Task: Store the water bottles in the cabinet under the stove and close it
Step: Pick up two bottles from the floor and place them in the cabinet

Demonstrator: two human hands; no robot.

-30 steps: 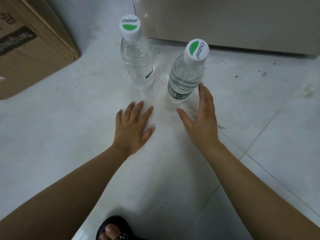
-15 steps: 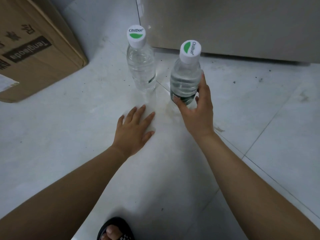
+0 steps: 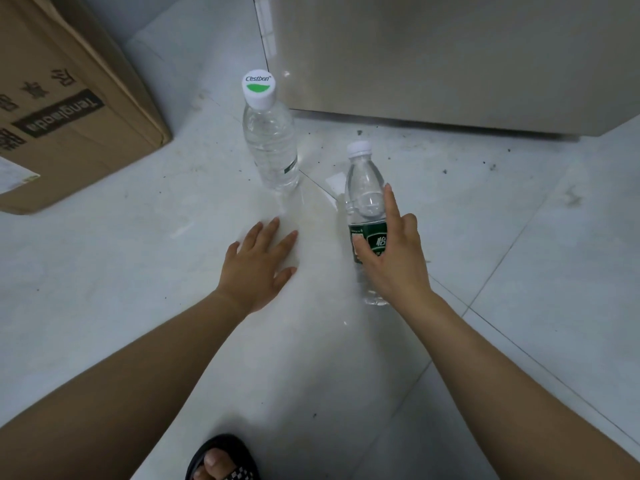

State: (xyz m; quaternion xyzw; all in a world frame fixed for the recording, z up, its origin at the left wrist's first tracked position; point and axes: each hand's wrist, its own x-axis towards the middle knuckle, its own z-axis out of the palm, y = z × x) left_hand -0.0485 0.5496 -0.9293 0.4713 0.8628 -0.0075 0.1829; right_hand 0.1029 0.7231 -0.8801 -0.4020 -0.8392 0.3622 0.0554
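Water bottles, two of them, are down on the tiled floor (image 3: 104, 271) in front of a beige cabinet (image 3: 450, 57). The change is at the green-label bottle (image 3: 366, 188). Half a second ago it stood upright with the top of its cap facing up and the right hand (image 3: 391, 261) just closing round it. Now that hand grips it at the label, thumb on one side and forefinger stretched up along the clear shoulder, and the bottle leans with its cap pointing toward the cabinet. I take that as the pick-up of the first bottle being under way, with storing not yet begun.

The standing bottle (image 3: 270, 147) has not moved; it is upright near the cabinet's left corner, untouched. The left hand (image 3: 258, 268) is where it was, released and spread flat on the floor between the person and that bottle, holding nothing.

Several things are hard to tell. The gripping hand covers the lower part of the green-label bottle, so I cannot say whether its base has cleared the floor. The cabinet is cut off at the top; no stove, handle or door gap shows, and its front looks shut, so it would have to be opened first. A cardboard box (image 3: 69, 98) runs out of view at the left, and only the toe of a sandal (image 3: 221, 459) shows at the bottom edge.
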